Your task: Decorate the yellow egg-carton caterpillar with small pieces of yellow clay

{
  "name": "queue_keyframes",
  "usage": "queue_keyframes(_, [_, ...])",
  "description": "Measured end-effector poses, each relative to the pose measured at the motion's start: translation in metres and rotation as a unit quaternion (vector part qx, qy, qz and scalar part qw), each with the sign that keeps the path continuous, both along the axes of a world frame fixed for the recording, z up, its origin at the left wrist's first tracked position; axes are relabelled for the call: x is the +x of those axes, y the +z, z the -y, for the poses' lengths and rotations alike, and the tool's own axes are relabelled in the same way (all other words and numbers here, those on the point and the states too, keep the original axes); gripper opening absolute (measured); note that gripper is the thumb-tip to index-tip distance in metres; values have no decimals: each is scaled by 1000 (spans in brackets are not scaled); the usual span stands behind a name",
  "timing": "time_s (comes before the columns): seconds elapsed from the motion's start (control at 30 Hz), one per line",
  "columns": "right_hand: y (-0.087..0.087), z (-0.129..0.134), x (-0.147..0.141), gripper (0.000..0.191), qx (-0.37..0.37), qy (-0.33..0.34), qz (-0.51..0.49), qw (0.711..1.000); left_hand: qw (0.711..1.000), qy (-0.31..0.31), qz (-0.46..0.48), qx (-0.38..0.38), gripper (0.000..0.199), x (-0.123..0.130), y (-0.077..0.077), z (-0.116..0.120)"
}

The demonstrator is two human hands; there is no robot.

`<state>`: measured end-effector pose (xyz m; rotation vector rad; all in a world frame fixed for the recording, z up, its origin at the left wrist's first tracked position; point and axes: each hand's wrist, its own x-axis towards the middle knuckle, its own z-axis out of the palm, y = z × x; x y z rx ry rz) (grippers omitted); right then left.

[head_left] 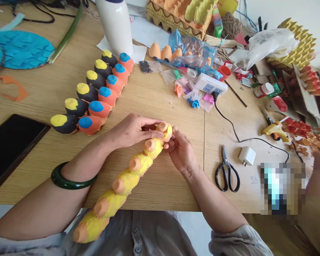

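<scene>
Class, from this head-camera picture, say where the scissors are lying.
In the head view, the black-handled scissors lie on the wooden table, right of the right hand and just left of the white charger.

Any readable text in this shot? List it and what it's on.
Nothing reads with certainty.
Table, beside the scissors: faint pen marks, perhaps "313", too blurred to confirm.
Small bottle: label too small to read.
White charger: no readable text.
Power strip: no readable text.
Pixelated patch: too blurred to read.
</scene>
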<state>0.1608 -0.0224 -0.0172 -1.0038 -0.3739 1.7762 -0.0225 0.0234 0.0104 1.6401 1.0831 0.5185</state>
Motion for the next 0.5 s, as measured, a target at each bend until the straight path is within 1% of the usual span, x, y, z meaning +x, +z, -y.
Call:
queue_keyframes(0.07, [-1,-2,1,22,-14,2,-7,1000,1000,-3,-6,-20,47,1,1,0])
queue_keyframes(0.1, [-1,-3,1,22,-20,4,-12,1000,999,-1,9,-33,48,1,0,0])
queue_keyframes(0.27, [3,-10,7,19,-39,6,-34,999,984,11,139,-114,56,1,-4,0])
queue_keyframes(0.4, [5,-12,9,18,-42,-6,-35,998,973,1,166,-162,64,-2,-2,0])
queue_keyframes(0.5, [4,-12,10,16,-28,4,-25,999,968,2,184,-168,62,-2,-4,-1])
